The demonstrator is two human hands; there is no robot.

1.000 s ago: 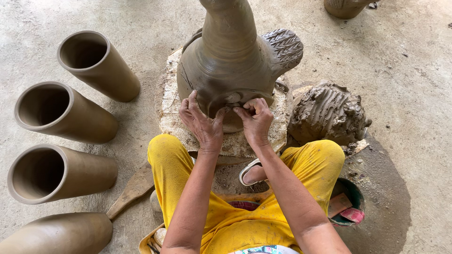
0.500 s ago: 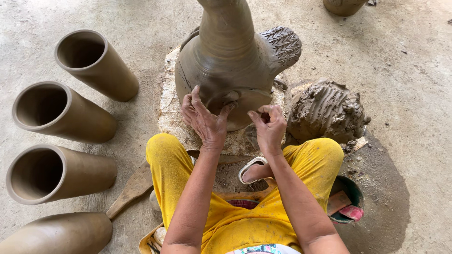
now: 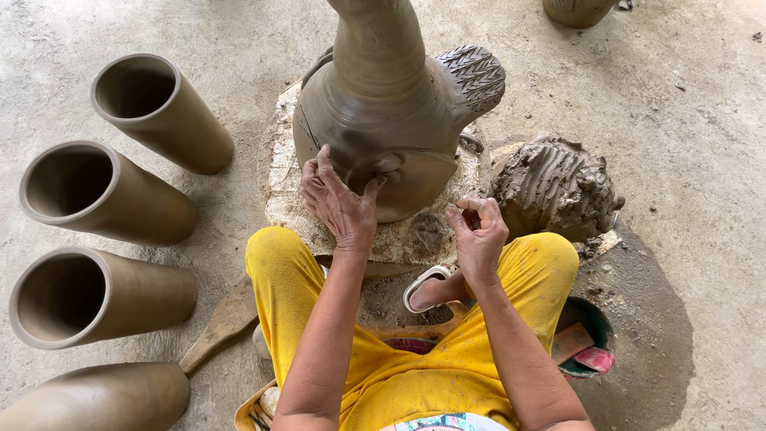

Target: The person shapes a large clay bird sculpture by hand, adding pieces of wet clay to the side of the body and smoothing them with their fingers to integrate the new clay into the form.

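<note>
— Grey concrete floor (image 3: 686, 120) all around, dusty and stained darker near the person's right side. What stands at the far left?

— Three open clay cylinders (image 3: 104, 195) in a column, mouths tilted toward the camera, and the side of a fourth one (image 3: 88, 399) at the bottom corner. A wooden paddle (image 3: 227, 323) lies flat between them and the yellow trouser leg.

— And the left hand?

— The left hand (image 3: 339, 203) lies against the lower belly of the big wet clay vessel (image 3: 383, 120), fingers spread and flat on the wall, thumb hooked up against a small lump of clay stuck on the surface. That is an open, pressing grip; it closes round nothing.

— Where does the vessel sit relative to both hands?

— Directly ahead of the person, upright on a pale round slab (image 3: 287, 183), its neck rising out of the top of the view. The left hand touches it; the right hand (image 3: 479, 231) is apart from it, lower and to the right, above the slab's edge.

— What is the right one's grip doing?

— Fingertips pinched narrowly together, seemingly on a small bit of clay, though it is too small to be sure.

— Further right?

— A combed heap of raw clay (image 3: 554, 187) just beside the slab, and a green tub (image 3: 594, 343) by the right knee.
</note>
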